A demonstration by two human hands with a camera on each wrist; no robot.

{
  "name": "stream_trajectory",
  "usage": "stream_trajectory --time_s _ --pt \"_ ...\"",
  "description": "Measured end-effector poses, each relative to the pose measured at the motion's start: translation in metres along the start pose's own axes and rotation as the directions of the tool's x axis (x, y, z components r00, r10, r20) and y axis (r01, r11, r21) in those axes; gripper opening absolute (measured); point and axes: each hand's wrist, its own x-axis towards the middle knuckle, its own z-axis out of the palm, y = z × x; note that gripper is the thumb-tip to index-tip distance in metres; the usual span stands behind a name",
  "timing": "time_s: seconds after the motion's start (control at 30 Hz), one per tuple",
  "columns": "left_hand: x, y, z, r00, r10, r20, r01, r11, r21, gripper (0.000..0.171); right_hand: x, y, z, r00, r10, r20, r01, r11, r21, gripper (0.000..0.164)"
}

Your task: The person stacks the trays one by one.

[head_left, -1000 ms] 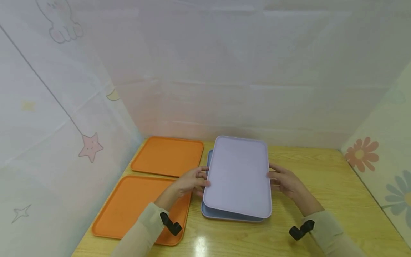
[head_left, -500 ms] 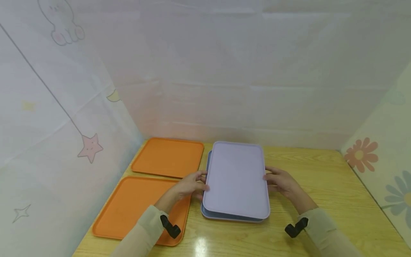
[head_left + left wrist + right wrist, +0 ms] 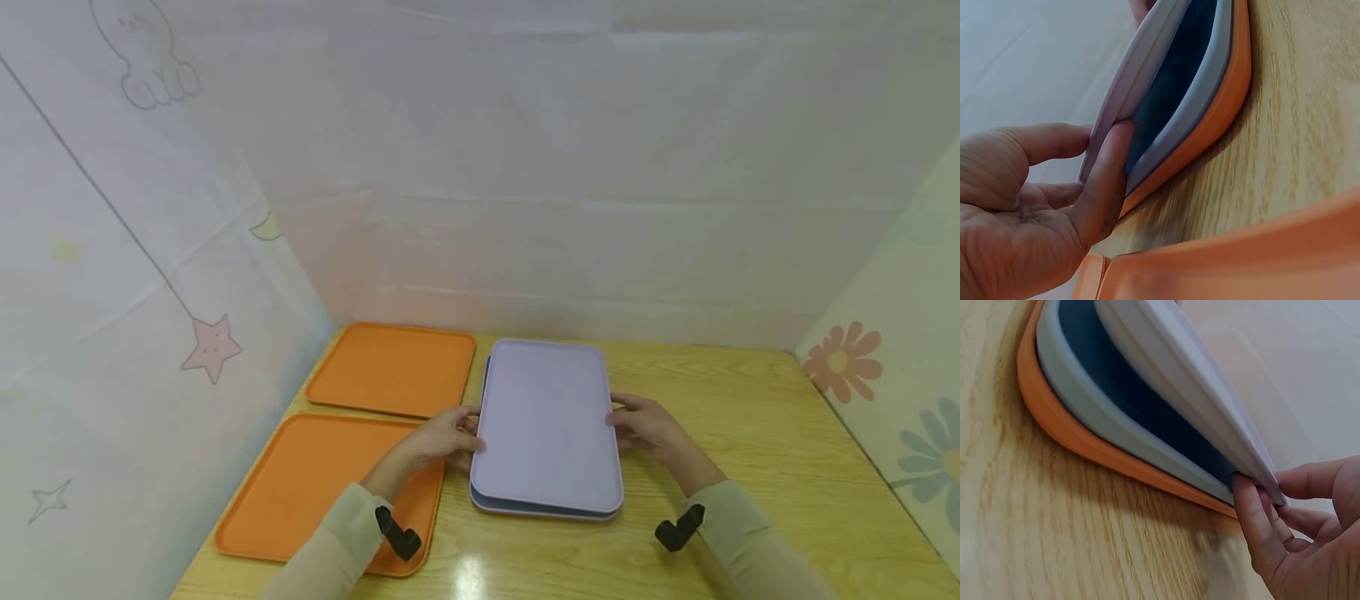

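Observation:
A lavender tray (image 3: 551,425) is held by both hands, tilted over a small stack. My left hand (image 3: 438,442) pinches its left rim between thumb and fingers, and my right hand (image 3: 648,427) pinches the right rim. Beneath, a blue tray with a pale grey rim (image 3: 1202,84) rests on an orange tray (image 3: 1060,432); both wrist views show this layering. A dark wedge of space separates the lavender tray from the blue one. The lavender tray hides most of the stack in the head view, where a strip of the blue tray (image 3: 517,505) shows along the near side.
Two more orange trays lie flat on the wooden table to the left, a far one (image 3: 393,368) and a near one (image 3: 322,483) partly under my left arm. Printed cloth walls (image 3: 480,250) enclose the table at the back and sides.
The lavender tray has shifted left and come down closer over the stack, so less of the blue tray shows. My right hand has moved left with it; both hands keep their hold.

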Motion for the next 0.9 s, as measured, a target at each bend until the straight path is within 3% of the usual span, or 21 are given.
stream_trajectory --time_s 0.57,0.9 --pt "-0.002 -0.001 0.001 0.999 -0.022 -0.049 0.028 0.989 0.142 0.080 0.011 0.002 0.007 0.999 -0.001 -0.046 -0.006 0.987 -0.160 0.064" --pt "-0.003 -0.002 0.001 0.998 -0.028 -0.053 0.033 0.993 0.111 0.082 0.012 0.001 0.008 0.997 -0.012 -0.078 -0.003 0.982 -0.191 0.066"
